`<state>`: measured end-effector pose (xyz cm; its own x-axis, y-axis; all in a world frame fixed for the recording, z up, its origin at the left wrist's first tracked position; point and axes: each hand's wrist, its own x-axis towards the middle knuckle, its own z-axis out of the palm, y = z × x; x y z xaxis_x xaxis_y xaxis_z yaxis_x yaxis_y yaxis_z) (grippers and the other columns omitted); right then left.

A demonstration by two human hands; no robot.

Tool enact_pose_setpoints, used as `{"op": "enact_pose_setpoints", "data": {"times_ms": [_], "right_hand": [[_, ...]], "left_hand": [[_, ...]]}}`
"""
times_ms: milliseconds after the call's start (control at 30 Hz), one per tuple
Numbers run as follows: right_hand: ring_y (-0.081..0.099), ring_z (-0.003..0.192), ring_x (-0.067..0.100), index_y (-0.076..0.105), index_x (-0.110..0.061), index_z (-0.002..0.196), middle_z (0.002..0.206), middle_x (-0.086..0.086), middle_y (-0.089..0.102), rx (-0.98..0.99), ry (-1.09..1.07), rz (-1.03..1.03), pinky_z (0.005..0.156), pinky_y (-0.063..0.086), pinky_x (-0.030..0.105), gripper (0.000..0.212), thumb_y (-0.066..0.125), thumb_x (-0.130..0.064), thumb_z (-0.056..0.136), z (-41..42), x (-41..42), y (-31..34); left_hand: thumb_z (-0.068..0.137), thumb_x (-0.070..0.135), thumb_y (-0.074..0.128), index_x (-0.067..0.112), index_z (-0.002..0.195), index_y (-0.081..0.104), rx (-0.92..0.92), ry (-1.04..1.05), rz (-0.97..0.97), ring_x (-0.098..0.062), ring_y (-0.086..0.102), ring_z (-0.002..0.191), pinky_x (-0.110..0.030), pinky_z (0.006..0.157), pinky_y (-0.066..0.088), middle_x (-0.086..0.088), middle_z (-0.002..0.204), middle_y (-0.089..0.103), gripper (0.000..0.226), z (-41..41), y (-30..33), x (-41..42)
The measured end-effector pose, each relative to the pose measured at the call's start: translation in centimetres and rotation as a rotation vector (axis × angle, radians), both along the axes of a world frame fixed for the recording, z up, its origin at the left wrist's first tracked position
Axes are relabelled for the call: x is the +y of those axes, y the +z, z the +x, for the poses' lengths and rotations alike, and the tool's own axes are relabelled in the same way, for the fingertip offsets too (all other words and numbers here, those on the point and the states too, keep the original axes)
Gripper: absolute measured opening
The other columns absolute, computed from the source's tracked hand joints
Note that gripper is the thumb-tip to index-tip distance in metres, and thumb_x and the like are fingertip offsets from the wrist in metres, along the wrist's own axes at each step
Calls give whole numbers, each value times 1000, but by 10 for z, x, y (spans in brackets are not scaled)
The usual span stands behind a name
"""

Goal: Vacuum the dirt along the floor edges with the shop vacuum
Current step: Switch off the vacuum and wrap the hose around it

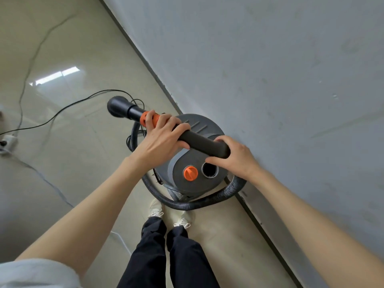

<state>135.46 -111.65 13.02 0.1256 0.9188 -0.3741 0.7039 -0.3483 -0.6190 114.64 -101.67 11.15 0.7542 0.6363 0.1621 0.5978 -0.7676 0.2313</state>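
A grey shop vacuum (193,125) stands on the floor against the wall's dark baseboard, with an orange knob (190,173) and an open round port (209,169) on its top. I hold its black hose handle (202,142) level above the vacuum. My left hand (162,139) grips the handle near its orange collar (152,118). My right hand (232,156) grips the bent rear end of the handle. A round black brush nozzle (116,105) sits at the handle's far end, pointing away. The ribbed black hose (197,201) loops round the vacuum's base.
The grey wall (270,80) and its baseboard (158,80) run diagonally on the right. A black power cord (62,110) crosses the glossy beige floor to a white socket strip (8,141) at the left edge. My feet in white shoes (169,215) stand just behind the vacuum.
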Motion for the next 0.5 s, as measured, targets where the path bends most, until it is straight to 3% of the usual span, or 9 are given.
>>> {"op": "enact_pose_setpoints", "data": {"times_ms": [100, 233, 400, 500], "right_hand": [[50, 97, 10, 46, -31, 112, 106, -13, 52, 62, -41, -28, 80, 36, 24, 57, 83, -40, 68, 0, 0, -6], [50, 101, 12, 44, -24, 127, 112, -10, 52, 59, -96, -49, 84, 36, 24, 72, 85, -31, 68, 5, -2, -20], [60, 96, 21, 57, -17, 108, 94, -3, 62, 115, -279, -68, 71, 41, 26, 37, 78, -22, 78, 14, -15, -33], [63, 90, 19, 62, -16, 103, 92, -1, 67, 175, -273, -11, 75, 47, 28, 33, 81, -24, 77, 13, -11, -24]], "left_hand": [[87, 50, 40, 16, 110, 56, 0, 66, -52, -38, 56, 99, -68, 94, 26, -9, 102, 62, 44, -6, -4, -4], [87, 51, 37, 15, 113, 61, -27, 140, -95, -37, 52, 104, -63, 98, 20, -9, 104, 61, 50, -16, -3, -2], [86, 57, 33, 19, 117, 59, -28, 174, -112, -33, 48, 109, -60, 102, 18, -7, 107, 60, 55, -25, 8, 5], [81, 67, 33, 27, 121, 53, 2, 207, -248, -26, 43, 115, -54, 107, 15, 0, 111, 55, 60, -32, 19, 12]]}}
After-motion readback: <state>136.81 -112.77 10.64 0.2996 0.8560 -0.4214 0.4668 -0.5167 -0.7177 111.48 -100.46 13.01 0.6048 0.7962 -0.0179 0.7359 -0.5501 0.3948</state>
